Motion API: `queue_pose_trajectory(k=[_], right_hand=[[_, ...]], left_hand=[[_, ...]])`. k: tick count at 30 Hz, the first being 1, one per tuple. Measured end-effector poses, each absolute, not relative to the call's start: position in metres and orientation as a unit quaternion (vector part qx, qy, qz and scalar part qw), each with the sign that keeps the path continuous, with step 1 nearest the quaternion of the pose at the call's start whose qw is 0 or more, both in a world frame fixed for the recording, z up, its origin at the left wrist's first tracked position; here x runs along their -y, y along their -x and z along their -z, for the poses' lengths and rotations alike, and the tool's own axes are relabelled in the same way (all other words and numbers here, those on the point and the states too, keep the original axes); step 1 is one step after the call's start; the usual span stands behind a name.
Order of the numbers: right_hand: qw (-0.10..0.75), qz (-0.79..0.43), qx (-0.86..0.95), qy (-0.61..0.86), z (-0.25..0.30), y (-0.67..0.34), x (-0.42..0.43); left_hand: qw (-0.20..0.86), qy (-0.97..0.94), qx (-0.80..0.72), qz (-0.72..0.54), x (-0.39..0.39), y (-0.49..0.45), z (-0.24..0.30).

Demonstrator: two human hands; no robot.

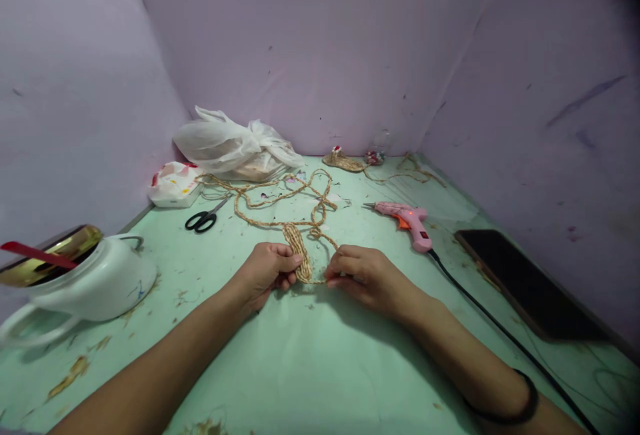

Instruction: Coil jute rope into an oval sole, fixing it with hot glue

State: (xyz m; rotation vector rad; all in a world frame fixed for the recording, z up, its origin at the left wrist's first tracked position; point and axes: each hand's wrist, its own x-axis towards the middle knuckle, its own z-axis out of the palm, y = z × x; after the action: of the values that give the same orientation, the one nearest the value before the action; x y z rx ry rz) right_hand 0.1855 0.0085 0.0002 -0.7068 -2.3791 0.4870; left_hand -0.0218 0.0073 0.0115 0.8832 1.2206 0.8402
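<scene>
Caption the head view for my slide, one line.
Left hand holds a flat coil of braided cord while the right hand pinches the strand leading off it, pink glue gun nearby.

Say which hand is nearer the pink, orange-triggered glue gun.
Right. The right hand is in front and left of the glue gun; the left hand is farther left, holding coiled tan cord.
</scene>
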Motion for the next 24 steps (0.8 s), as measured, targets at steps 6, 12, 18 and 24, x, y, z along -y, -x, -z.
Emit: queue_pose_trajectory(k=[6, 12, 18, 24], right_hand=[[0.312, -0.11, 0.902, 0.277, -0.002, -0.179, -0.003], [0.306, -0.048, 0.898, 0.311, 0.002, -0.177, -0.004], [0.324, -0.083, 0.905, 0.263, 0.003, -0.174, -0.003], [0.276, -0.101, 0.917, 0.271, 0.003, -0.175, -0.001]], left_hand=[[0.641, -0.418, -0.542, -0.348, -0.006, 0.02, -0.014], [0.625, -0.44, -0.555, -0.327, -0.004, 0.018, -0.015], [0.597, -0.476, -0.576, -0.292, -0.003, 0.017, -0.017], [0.569, -0.539, -0.572, -0.242, -0.001, 0.016, -0.02]])
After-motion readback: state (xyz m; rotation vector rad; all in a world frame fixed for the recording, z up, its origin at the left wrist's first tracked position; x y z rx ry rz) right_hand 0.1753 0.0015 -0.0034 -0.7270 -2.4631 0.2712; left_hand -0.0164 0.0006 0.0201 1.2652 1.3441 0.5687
